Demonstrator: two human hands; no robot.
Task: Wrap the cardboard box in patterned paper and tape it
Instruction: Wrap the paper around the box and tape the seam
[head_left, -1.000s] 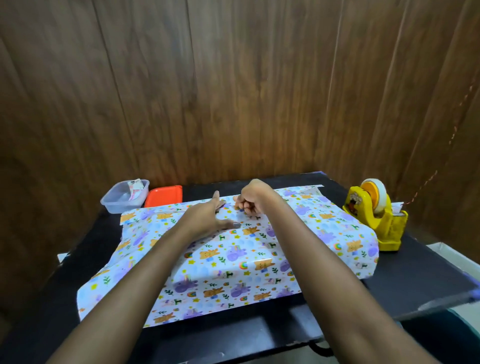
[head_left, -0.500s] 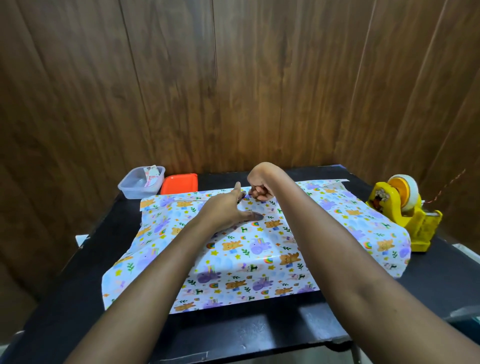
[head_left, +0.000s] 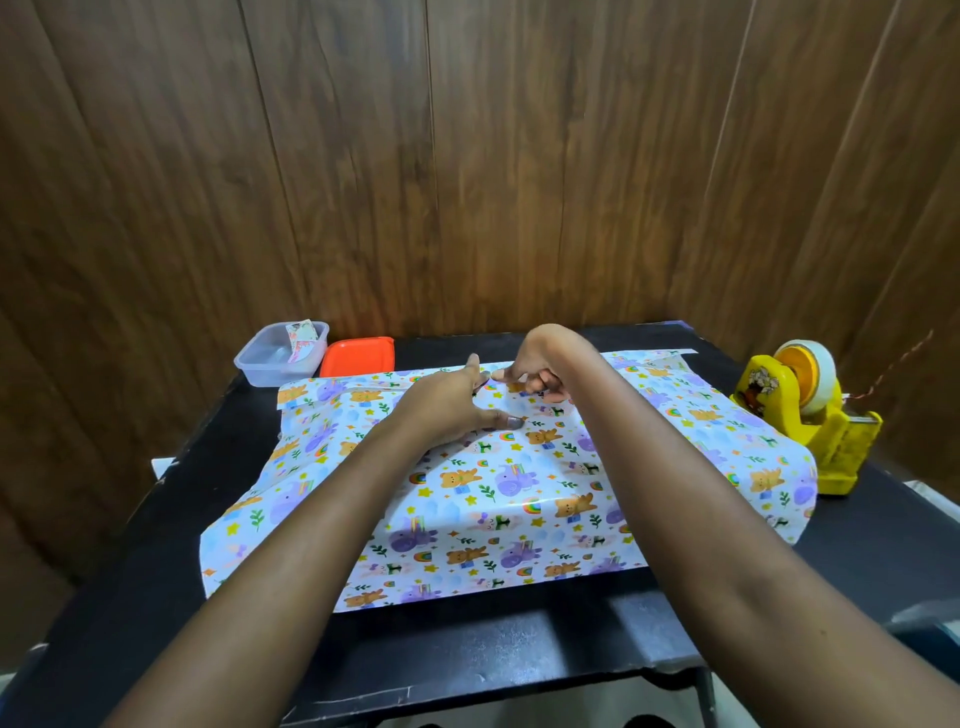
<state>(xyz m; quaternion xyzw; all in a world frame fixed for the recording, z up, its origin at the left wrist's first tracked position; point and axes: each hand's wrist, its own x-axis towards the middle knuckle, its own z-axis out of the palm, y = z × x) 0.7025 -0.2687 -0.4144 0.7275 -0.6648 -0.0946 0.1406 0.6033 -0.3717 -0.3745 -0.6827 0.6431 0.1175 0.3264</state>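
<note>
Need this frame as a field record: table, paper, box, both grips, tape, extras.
table: black, against a wood-panel wall
patterned paper: draped over a raised shape, ends loose
cardboard box: not visible, presumably under the paper
left grip: flat on the paper, fingers straight
right grip: fingers curled at the far seam; contents unclear
tape dispenser: yellow, right of the paper, untouched
extras: clear tub and orange lid, far left

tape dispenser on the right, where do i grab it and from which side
Probably take the tape dispenser by its yellow body below the roll, coming from above with the right hand. It stands upright, the roll on top would likely turn in a grip, and the wrapping paper lies right beside it on the left.
</note>
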